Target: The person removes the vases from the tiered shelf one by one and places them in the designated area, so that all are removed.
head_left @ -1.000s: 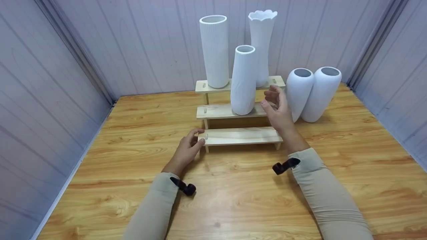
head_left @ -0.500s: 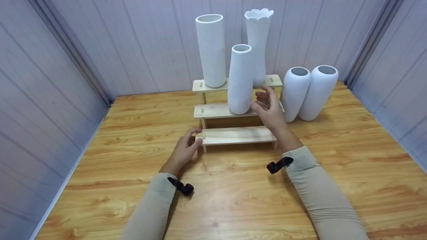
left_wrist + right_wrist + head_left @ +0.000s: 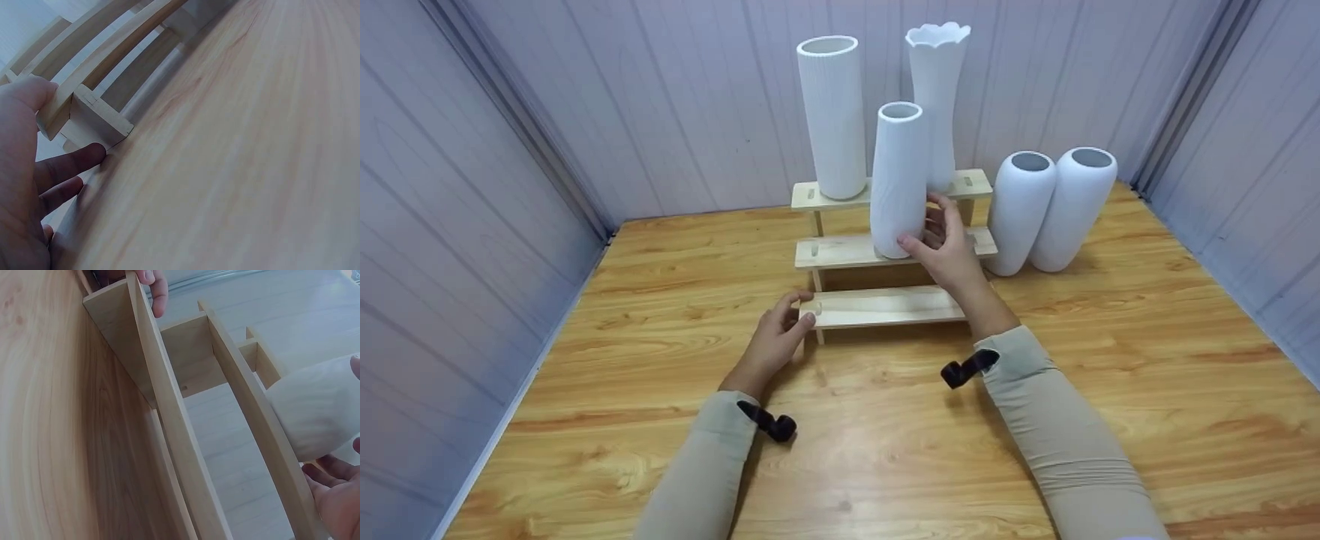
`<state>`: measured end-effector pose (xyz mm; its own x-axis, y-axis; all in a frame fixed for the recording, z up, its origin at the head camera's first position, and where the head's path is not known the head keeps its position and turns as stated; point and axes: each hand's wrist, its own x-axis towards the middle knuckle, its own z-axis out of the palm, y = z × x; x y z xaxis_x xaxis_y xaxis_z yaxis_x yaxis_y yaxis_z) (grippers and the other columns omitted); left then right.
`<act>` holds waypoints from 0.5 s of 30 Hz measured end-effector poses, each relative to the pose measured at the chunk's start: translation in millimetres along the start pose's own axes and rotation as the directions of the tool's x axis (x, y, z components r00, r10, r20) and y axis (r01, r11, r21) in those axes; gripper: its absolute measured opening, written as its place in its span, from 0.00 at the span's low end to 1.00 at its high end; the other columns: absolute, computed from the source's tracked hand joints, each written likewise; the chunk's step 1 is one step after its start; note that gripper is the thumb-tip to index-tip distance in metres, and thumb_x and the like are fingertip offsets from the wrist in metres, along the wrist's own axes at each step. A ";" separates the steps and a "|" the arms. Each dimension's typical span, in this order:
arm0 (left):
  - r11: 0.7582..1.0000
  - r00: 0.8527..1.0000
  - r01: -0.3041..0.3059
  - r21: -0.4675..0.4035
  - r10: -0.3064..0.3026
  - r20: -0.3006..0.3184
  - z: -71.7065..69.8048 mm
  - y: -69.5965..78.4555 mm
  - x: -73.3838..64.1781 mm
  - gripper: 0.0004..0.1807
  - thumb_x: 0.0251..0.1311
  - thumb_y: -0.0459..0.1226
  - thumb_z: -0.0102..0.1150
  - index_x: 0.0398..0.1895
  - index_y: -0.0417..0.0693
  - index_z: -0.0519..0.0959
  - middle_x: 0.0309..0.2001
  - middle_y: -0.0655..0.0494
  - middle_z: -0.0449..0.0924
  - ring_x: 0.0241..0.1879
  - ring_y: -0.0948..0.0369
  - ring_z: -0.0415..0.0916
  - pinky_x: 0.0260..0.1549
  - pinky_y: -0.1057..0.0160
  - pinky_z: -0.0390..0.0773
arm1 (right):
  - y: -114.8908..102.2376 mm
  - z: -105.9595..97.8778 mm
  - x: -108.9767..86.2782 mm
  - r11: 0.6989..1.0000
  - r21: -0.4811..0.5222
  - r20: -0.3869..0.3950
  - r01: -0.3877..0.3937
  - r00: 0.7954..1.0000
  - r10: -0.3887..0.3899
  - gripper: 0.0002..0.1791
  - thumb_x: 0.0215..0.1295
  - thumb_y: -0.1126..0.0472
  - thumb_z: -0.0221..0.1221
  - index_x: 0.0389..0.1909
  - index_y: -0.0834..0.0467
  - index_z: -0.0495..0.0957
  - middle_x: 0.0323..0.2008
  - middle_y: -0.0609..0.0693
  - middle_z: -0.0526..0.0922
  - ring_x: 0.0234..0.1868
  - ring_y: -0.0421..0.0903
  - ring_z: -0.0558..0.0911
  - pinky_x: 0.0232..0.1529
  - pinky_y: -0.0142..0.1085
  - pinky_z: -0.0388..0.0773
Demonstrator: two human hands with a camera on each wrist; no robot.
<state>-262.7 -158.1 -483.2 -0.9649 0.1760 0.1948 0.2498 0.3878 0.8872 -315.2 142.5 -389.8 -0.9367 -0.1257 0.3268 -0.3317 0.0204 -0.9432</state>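
A three-tier wooden stand (image 3: 892,304) carries three white vases. My right hand (image 3: 949,255) holds the lower part of the smooth tapered vase (image 3: 896,176) on the middle tier, thumb in front and fingers round its right side. That vase stands upright; in the right wrist view its base (image 3: 315,410) sits at the shelf's edge. At the left end of the bottom tier, my left hand (image 3: 772,337) grips the board between thumb and index finger. The left wrist view shows the thumb (image 3: 36,93) over the board's end, with the other fingers lower, near the tabletop.
On the top tier stand a ribbed cylindrical vase (image 3: 834,120) and a scallop-rimmed vase (image 3: 937,97). Two rounded white vases (image 3: 1024,214) stand side by side on the wooden table (image 3: 675,270), right of the stand. Pale panel walls (image 3: 697,97) enclose the back and sides.
My right hand has moved left from beside the tapered vase and taken hold of its lower part. The left hand has stayed at the bottom tier's end.
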 end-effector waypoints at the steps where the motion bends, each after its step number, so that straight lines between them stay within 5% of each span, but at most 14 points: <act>1: 1.000 1.000 0.000 -0.003 0.000 -0.003 0.5 0.1 0.2 0.18 0.73 0.37 0.56 0.63 0.49 0.73 0.48 0.40 0.84 0.48 0.50 0.82 0.53 0.47 0.76 | -0.1 1.5 0.6 1.000 -0.010 -0.005 -0.007 1.000 0.006 0.48 0.61 0.55 0.71 0.76 0.55 0.53 0.69 0.59 0.67 0.69 0.53 0.70 0.69 0.45 0.66; 15: 1.000 1.000 0.009 0.017 -0.009 -0.008 0.4 -0.4 0.3 0.18 0.72 0.37 0.57 0.63 0.52 0.73 0.45 0.43 0.85 0.45 0.53 0.82 0.48 0.51 0.76 | -0.2 18.2 7.0 0.977 -0.196 -0.093 -0.088 0.993 0.071 0.56 0.55 0.42 0.73 0.78 0.48 0.50 0.69 0.58 0.67 0.67 0.54 0.71 0.65 0.49 0.69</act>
<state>-263.1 -157.8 -483.6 -0.9678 0.1656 0.1896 0.2420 0.4049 0.8817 -319.6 123.5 -388.5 -0.9642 -0.0308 0.2635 -0.2635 0.2256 -0.9379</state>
